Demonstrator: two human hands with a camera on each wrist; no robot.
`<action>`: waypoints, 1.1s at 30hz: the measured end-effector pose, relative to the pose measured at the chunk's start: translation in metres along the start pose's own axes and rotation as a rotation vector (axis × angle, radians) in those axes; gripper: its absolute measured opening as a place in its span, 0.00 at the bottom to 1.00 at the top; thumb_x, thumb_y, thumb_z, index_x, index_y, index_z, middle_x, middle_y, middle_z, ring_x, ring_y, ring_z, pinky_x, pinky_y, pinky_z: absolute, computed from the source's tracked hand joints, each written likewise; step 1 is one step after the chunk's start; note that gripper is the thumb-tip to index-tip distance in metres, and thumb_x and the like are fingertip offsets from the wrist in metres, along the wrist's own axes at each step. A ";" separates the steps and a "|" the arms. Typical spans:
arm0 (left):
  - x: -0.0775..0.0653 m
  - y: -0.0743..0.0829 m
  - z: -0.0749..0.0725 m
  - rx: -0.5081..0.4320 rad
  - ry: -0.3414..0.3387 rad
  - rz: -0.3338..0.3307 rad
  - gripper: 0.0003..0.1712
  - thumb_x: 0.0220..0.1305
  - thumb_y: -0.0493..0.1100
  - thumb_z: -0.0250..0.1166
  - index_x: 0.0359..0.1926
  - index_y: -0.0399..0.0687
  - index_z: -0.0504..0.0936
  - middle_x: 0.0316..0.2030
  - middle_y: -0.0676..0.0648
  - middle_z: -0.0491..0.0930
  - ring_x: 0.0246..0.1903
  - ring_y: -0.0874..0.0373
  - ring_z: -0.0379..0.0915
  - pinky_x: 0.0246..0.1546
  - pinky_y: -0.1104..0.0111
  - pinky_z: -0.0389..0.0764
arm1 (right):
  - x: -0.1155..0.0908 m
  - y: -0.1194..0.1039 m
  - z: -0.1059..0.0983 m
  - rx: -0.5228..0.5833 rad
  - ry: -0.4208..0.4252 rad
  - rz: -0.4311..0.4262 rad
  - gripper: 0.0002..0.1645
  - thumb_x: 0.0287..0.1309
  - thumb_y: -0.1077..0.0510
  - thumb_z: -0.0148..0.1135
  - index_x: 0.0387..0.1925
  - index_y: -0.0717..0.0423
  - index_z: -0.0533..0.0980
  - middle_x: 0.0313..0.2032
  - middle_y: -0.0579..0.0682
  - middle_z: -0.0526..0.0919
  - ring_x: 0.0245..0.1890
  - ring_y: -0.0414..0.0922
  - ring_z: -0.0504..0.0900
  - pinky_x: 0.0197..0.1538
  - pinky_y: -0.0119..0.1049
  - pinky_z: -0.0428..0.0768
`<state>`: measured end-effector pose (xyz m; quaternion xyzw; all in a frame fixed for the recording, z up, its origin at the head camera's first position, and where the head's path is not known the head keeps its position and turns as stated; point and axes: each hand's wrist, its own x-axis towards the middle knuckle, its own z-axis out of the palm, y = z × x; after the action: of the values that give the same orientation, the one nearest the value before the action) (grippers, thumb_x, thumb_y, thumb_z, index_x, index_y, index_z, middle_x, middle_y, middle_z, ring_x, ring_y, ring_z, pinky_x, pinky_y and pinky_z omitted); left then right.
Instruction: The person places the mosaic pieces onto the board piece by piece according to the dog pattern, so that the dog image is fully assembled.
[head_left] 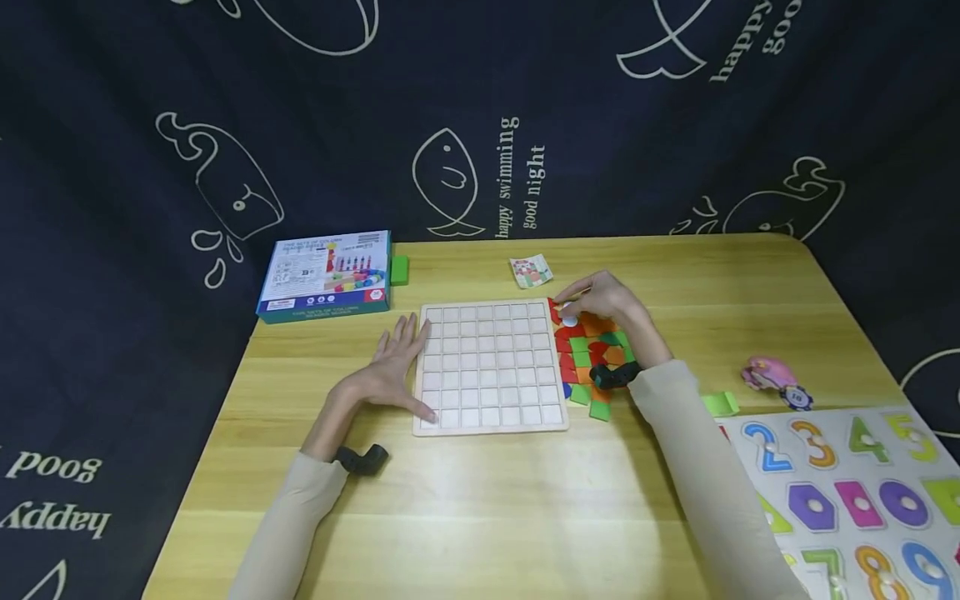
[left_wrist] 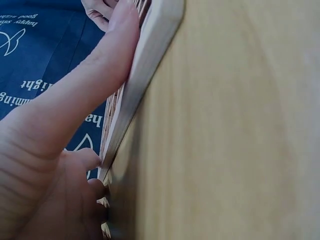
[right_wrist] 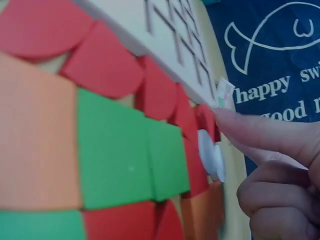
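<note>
A pale wooden board (head_left: 491, 367) with a grid of square cells lies flat on the table. My left hand (head_left: 387, 372) spreads its fingers along the board's left side, the thumb over its lower left corner. In the left wrist view the thumb (left_wrist: 92, 75) lies straight along the board's edge (left_wrist: 150, 55). My right hand (head_left: 603, 298) is at the board's upper right corner, over colored flat pieces. Its leading fingertip meets a red piece (right_wrist: 206, 117) there, other fingers curled; I cannot tell whether it is pinched. Light blue-white pieces (right_wrist: 210, 152) lie just below.
Green pieces (right_wrist: 117, 150) and orange ones (right_wrist: 40, 135) lie right of the board. A boxed set (head_left: 326, 279) and a green block (head_left: 400, 270) stand back left. A small printed card (head_left: 531, 272) lies behind the board. A pink toy (head_left: 768, 373) and number puzzle (head_left: 847, 487) are at right.
</note>
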<state>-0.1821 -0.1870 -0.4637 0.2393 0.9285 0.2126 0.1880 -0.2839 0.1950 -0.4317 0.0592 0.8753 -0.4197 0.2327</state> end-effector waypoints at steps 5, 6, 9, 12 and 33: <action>0.000 -0.001 0.000 0.006 0.010 0.002 0.88 0.29 0.71 0.77 0.75 0.44 0.27 0.74 0.36 0.19 0.74 0.39 0.14 0.72 0.40 0.26 | -0.004 0.000 0.005 0.008 -0.016 0.009 0.21 0.43 0.56 0.77 0.43 0.56 0.85 0.42 0.51 0.80 0.38 0.47 0.69 0.32 0.32 0.68; 0.000 -0.001 0.000 0.010 0.010 0.006 0.88 0.29 0.72 0.77 0.75 0.44 0.27 0.74 0.36 0.19 0.74 0.39 0.14 0.73 0.40 0.26 | -0.004 0.001 0.006 0.002 -0.006 0.010 0.21 0.43 0.56 0.78 0.43 0.56 0.85 0.45 0.53 0.80 0.40 0.47 0.69 0.34 0.32 0.70; 0.000 -0.002 0.001 0.013 0.012 0.011 0.88 0.29 0.72 0.77 0.75 0.44 0.27 0.74 0.36 0.19 0.74 0.40 0.14 0.73 0.41 0.26 | -0.004 0.003 0.006 -0.020 0.052 0.026 0.20 0.44 0.54 0.77 0.42 0.56 0.85 0.51 0.55 0.78 0.45 0.49 0.68 0.40 0.35 0.69; -0.001 -0.001 0.001 0.017 0.013 0.011 0.88 0.28 0.73 0.77 0.75 0.44 0.27 0.75 0.37 0.19 0.75 0.40 0.14 0.73 0.42 0.26 | -0.005 0.006 0.004 -0.055 0.103 0.029 0.20 0.47 0.51 0.76 0.42 0.55 0.84 0.52 0.54 0.77 0.47 0.49 0.68 0.43 0.36 0.69; -0.004 -0.009 0.004 0.006 0.008 -0.002 0.88 0.29 0.76 0.74 0.75 0.47 0.26 0.75 0.41 0.17 0.75 0.45 0.12 0.74 0.45 0.24 | -0.008 0.003 0.006 -0.164 0.058 -0.102 0.20 0.46 0.55 0.75 0.42 0.58 0.82 0.23 0.52 0.86 0.25 0.47 0.82 0.33 0.35 0.73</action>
<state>-0.1807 -0.1951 -0.4701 0.2381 0.9302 0.2103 0.1839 -0.2737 0.1932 -0.4335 0.0074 0.9151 -0.3559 0.1897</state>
